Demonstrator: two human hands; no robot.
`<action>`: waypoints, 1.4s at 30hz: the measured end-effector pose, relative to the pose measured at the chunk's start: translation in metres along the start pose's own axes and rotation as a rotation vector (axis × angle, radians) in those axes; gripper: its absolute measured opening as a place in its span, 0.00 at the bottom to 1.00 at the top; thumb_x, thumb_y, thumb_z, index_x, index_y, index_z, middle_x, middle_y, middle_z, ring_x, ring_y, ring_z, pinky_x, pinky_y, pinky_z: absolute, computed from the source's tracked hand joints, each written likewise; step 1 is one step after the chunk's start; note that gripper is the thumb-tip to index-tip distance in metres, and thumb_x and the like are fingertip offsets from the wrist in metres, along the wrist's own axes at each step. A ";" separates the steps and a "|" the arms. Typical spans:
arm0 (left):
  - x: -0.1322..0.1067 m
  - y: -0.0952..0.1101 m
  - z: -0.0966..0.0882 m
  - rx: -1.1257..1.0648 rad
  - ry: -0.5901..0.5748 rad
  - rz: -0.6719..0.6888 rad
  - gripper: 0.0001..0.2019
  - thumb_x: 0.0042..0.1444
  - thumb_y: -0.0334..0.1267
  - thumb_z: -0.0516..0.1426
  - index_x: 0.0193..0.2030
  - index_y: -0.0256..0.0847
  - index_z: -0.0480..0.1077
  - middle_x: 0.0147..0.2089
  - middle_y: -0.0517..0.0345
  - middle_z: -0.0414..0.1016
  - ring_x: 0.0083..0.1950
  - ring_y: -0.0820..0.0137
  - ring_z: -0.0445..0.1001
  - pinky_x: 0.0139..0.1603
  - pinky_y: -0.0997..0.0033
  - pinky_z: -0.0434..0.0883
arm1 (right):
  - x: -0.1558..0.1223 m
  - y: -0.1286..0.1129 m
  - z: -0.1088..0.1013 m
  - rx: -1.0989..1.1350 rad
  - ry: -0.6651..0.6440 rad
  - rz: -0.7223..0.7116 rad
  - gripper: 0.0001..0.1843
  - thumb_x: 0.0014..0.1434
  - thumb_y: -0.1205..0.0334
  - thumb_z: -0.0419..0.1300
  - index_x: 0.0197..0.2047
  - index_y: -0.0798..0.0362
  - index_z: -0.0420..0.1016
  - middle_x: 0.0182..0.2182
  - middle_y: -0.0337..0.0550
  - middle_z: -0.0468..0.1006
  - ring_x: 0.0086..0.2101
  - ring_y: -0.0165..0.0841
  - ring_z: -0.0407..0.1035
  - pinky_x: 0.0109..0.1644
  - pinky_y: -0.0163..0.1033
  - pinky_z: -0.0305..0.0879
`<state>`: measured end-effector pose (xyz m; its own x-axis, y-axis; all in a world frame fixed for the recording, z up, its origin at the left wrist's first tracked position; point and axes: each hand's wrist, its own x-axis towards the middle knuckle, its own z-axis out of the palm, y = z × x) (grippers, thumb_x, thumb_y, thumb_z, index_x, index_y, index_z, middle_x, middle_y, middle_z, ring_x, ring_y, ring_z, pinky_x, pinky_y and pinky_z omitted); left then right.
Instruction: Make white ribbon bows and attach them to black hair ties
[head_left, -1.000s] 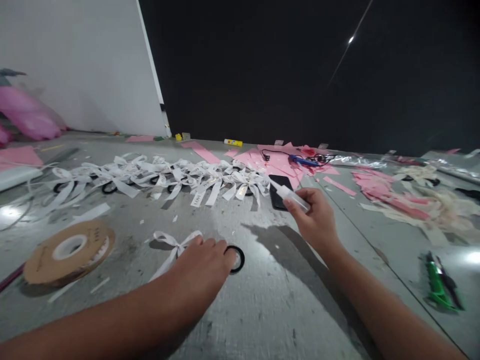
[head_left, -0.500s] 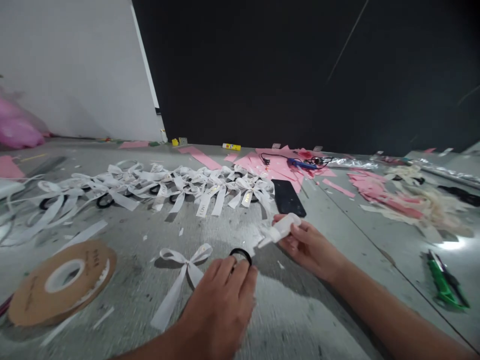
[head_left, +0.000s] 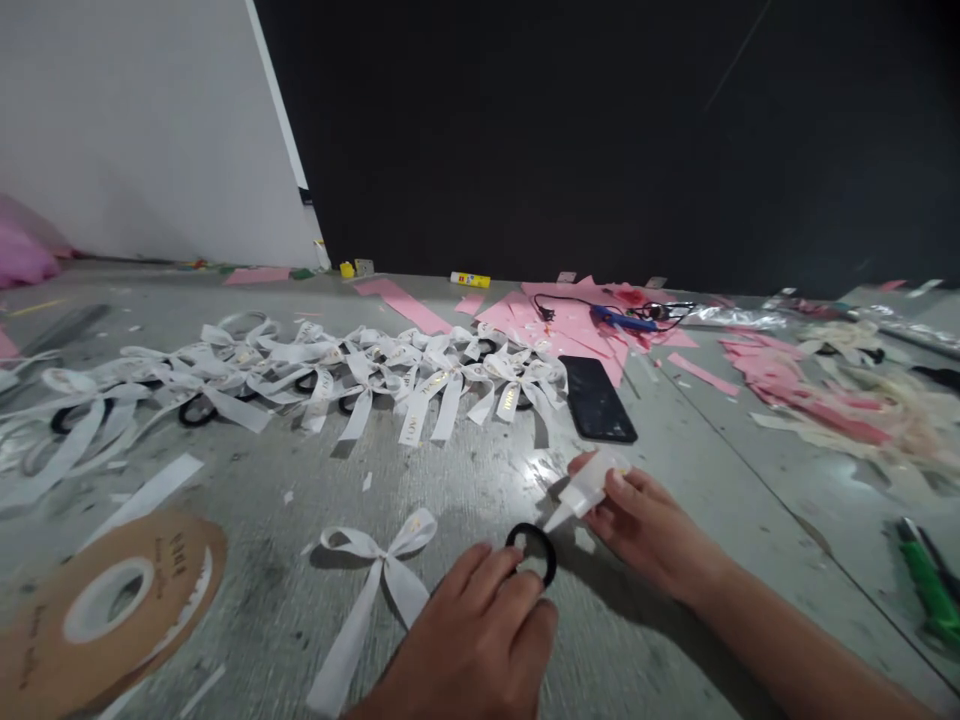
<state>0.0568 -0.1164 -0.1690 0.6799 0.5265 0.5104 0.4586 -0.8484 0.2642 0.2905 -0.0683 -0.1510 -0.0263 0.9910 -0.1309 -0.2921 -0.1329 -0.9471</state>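
Observation:
My left hand point(head_left: 480, 630) has its fingers closed on a black hair tie point(head_left: 553, 553), a ring that stands out past the fingertips. A small white squeeze bottle point(head_left: 586, 486) with a pointed nozzle is gripped in my right hand point(head_left: 652, 525). The bottle tilts down to the left, its tip at or just beside the ring; I cannot tell whether they touch. Left of my left hand lies a loose white ribbon bow point(head_left: 382, 556) with long tails. Behind, a row of white printed bows with black hair ties point(head_left: 442, 375) spreads across the grey surface.
A brown ribbon spool point(head_left: 180, 560) lies at the left front. Beyond my right hand is a black phone point(head_left: 598, 398). Pink paper pieces point(head_left: 525, 315), a blue corded tool point(head_left: 622, 318) and a glue stick point(head_left: 470, 280) sit farther back. Green-handled scissors point(head_left: 926, 580) lie far right.
My left hand has moved right with the hair tie. The bottle has turned so that its nozzle points down at the ring. The view has shifted slightly.

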 end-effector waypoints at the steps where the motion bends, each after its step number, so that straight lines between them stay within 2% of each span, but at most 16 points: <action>1: -0.001 0.002 0.000 0.012 0.000 -0.011 0.13 0.59 0.29 0.53 0.50 0.34 0.71 0.49 0.48 0.76 0.55 0.57 0.71 0.61 0.52 0.69 | 0.000 0.000 0.001 0.011 -0.017 0.013 0.17 0.52 0.46 0.73 0.39 0.49 0.83 0.30 0.42 0.75 0.28 0.32 0.68 0.33 0.35 0.69; 5: 0.000 0.010 -0.006 0.007 -0.028 -0.010 0.15 0.60 0.31 0.53 0.53 0.34 0.70 0.52 0.46 0.76 0.57 0.55 0.70 0.61 0.51 0.69 | 0.001 -0.002 0.004 0.045 -0.044 0.047 0.15 0.51 0.49 0.74 0.37 0.48 0.81 0.29 0.39 0.73 0.27 0.31 0.65 0.32 0.33 0.66; 10: 0.003 0.013 -0.017 -0.077 -0.153 -0.006 0.19 0.59 0.31 0.53 0.57 0.33 0.68 0.58 0.44 0.72 0.63 0.53 0.65 0.66 0.47 0.64 | 0.003 -0.002 0.009 0.058 -0.002 -0.005 0.15 0.50 0.50 0.74 0.34 0.49 0.80 0.29 0.39 0.71 0.27 0.31 0.63 0.30 0.33 0.64; 13: 0.003 0.014 -0.018 -0.100 -0.209 -0.027 0.20 0.60 0.31 0.53 0.58 0.34 0.67 0.59 0.44 0.72 0.65 0.53 0.63 0.66 0.47 0.64 | 0.002 -0.003 0.011 0.009 -0.007 -0.047 0.15 0.50 0.50 0.74 0.34 0.50 0.80 0.27 0.38 0.69 0.26 0.31 0.60 0.28 0.34 0.61; 19: 0.003 0.016 -0.017 -0.109 -0.240 -0.031 0.20 0.60 0.32 0.52 0.59 0.33 0.67 0.60 0.43 0.70 0.66 0.51 0.62 0.67 0.45 0.62 | 0.001 -0.002 0.016 -0.065 -0.019 -0.090 0.15 0.51 0.48 0.73 0.32 0.50 0.78 0.25 0.37 0.67 0.25 0.31 0.57 0.27 0.34 0.58; 23: 0.004 0.018 -0.019 -0.115 -0.277 -0.078 0.20 0.61 0.33 0.52 0.59 0.32 0.67 0.61 0.42 0.69 0.67 0.51 0.62 0.67 0.47 0.62 | 0.001 -0.001 0.019 -0.090 -0.041 -0.101 0.15 0.52 0.48 0.72 0.32 0.50 0.77 0.25 0.37 0.67 0.25 0.30 0.56 0.27 0.35 0.56; 33: 0.008 0.016 -0.020 -0.140 -0.284 -0.078 0.18 0.62 0.35 0.52 0.58 0.32 0.68 0.59 0.41 0.71 0.66 0.52 0.63 0.67 0.49 0.62 | 0.001 0.001 0.019 -0.093 0.019 -0.076 0.15 0.51 0.49 0.73 0.31 0.49 0.77 0.26 0.37 0.67 0.25 0.30 0.58 0.26 0.34 0.59; 38: 0.006 0.016 -0.023 -0.150 -0.259 -0.064 0.19 0.61 0.33 0.52 0.59 0.31 0.66 0.65 0.37 0.64 0.69 0.49 0.59 0.67 0.47 0.62 | 0.001 0.001 0.018 -0.142 0.016 -0.099 0.15 0.53 0.49 0.72 0.29 0.48 0.74 0.25 0.37 0.66 0.25 0.32 0.58 0.25 0.37 0.59; 42: 0.004 0.015 -0.022 -0.173 -0.254 -0.117 0.19 0.61 0.32 0.51 0.59 0.34 0.66 0.67 0.38 0.62 0.70 0.51 0.58 0.66 0.47 0.63 | 0.000 0.000 0.019 -0.088 0.041 -0.079 0.17 0.52 0.50 0.73 0.26 0.51 0.73 0.24 0.37 0.66 0.24 0.30 0.57 0.26 0.35 0.58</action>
<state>0.0543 -0.1283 -0.1450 0.7591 0.5995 0.2536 0.4529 -0.7663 0.4558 0.2722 -0.0681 -0.1451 0.0327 0.9974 -0.0648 -0.2070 -0.0567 -0.9767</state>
